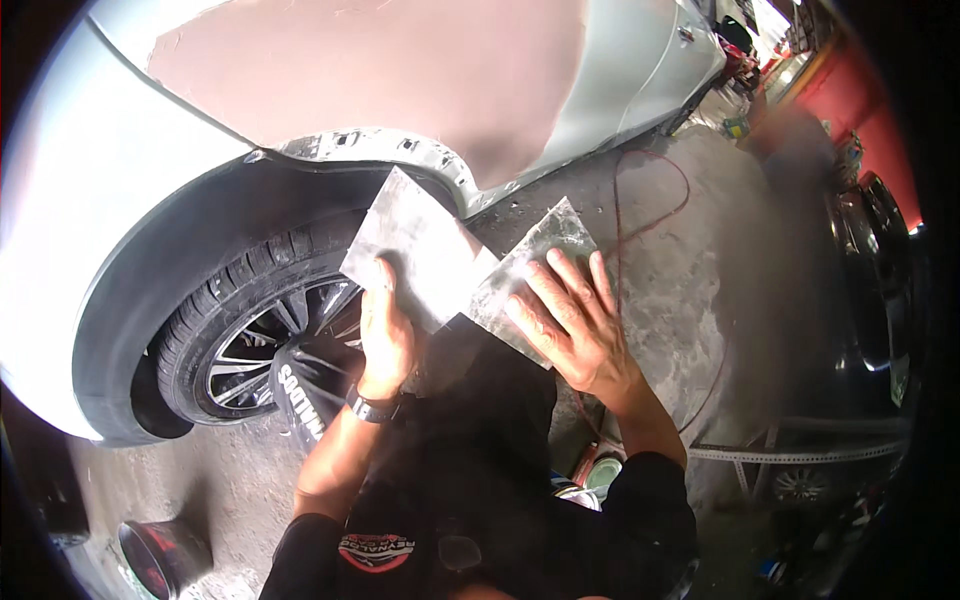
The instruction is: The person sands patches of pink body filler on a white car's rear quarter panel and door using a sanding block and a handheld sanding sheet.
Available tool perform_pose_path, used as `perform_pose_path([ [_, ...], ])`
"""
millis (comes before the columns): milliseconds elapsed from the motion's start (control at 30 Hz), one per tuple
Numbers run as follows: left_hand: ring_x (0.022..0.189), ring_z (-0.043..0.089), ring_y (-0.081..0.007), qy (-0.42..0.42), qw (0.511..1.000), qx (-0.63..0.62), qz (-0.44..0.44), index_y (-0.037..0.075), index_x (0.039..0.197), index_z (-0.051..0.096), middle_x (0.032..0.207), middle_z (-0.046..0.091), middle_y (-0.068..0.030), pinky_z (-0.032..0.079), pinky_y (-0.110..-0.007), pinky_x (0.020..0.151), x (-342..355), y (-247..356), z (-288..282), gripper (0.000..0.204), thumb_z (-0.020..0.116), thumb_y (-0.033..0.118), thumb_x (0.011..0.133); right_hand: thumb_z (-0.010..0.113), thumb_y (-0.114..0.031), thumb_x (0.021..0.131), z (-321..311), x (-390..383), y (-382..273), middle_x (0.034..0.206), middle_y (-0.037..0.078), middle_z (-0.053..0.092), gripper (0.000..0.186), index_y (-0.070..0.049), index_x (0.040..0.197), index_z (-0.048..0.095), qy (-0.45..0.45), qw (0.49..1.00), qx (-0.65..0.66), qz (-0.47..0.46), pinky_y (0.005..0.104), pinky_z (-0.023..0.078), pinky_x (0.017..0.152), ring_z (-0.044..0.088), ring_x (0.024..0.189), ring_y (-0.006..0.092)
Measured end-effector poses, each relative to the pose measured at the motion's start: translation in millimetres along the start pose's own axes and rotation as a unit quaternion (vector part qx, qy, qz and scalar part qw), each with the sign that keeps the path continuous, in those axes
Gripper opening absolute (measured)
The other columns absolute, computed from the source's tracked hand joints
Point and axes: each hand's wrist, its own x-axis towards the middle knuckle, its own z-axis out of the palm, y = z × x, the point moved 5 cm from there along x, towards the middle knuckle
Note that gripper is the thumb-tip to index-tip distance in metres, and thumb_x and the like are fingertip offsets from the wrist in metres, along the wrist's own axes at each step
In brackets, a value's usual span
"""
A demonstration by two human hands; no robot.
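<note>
One black-tyred wheel [250,335] stands leftmost; the left hand [386,335] grips one pale flat plate [425,245] by its lower-left edge, and, adjoining it, one greyer plate [552,238] lies beneath the splayed right hand [583,330], grip undeterminable.

OPEN: floor [680,230] right of the right sheet [505,290] | ACROSS IT: thin looped hose [618,230] | AHEAD-LEFT: car body [400,70] and wheel [190,350] block passage beyond the left sheet [420,230] | BETWEEN SHEETS: edges meet or overlap in view, contact unclear | LOW RIGHT: tins [603,473] near right forearm [645,415] | LOW LEFT: bucket [187,550]
</note>
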Motion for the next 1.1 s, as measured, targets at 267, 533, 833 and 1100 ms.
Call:
perform_pose_path([
  [267, 0.129, 0.053, -0.0182, -0.036, 0.994, -0.098, -0.018, 0.000, 0.142, 0.051, 0.140, 0.057, -0.0085, 0.039, -0.033, 0.112, -1, 0, 16, 0.041, 0.048, 0.024, 0.109, 0.059, -0.025, 0.095, -1, 21, 7, 0.148, 0.016, 0.052, 0.042, -0.014, 0.136, 0.063, -0.002, 0.998, -0.058, -0.039, 0.0665, 0.030, 0.115, 0.046, 0.140, 0.0393],
  [533, 0.054, 0.039, -0.0067, 0.071, 0.978, 0.178, 0.076, 0.006, 0.093, 0.066, 0.063, 0.046, 0.0059, 0.025, -0.029, 0.045, -5, 21, -33, 0.034, 0.043, 0.022, 0.111, 0.056, -0.019, 0.091, 31, 26, 19, 0.137, 0.015, 0.057, 0.050, -0.013, 0.140, 0.058, -0.107, 0.984, 0.058, -0.132, 0.0628, 0.035, 0.113, 0.053, 0.131, 0.0354],
  [833, 0.109, 0.053, -0.0134, 0.174, 0.935, 0.298, -0.084, 0.003, 0.136, 0.054, 0.123, 0.059, -0.0055, 0.043, -0.031, 0.094, -90, -15, -211, 0.042, 0.055, 0.031, 0.105, 0.058, 0.007, 0.082, -7, 141, 124, 0.135, 0.017, 0.058, 0.059, -0.008, 0.139, 0.059, 0.134, 0.990, 0.008, -0.054, 0.0481, 0.046, 0.106, 0.057, 0.124, 0.0355],
  [1100, 0.078, 0.046, -0.0141, 0.247, 0.920, 0.280, -0.119, 0.000, 0.123, 0.058, 0.090, 0.052, -0.0047, 0.042, -0.029, 0.068, -98, -40, -257, 0.053, 0.058, 0.048, 0.101, 0.060, 0.007, 0.080, -19, 200, 121, 0.134, 0.015, 0.060, 0.059, -0.009, 0.137, 0.061, 0.181, 0.977, -0.052, -0.096, 0.0475, 0.047, 0.102, 0.058, 0.121, 0.0350],
])
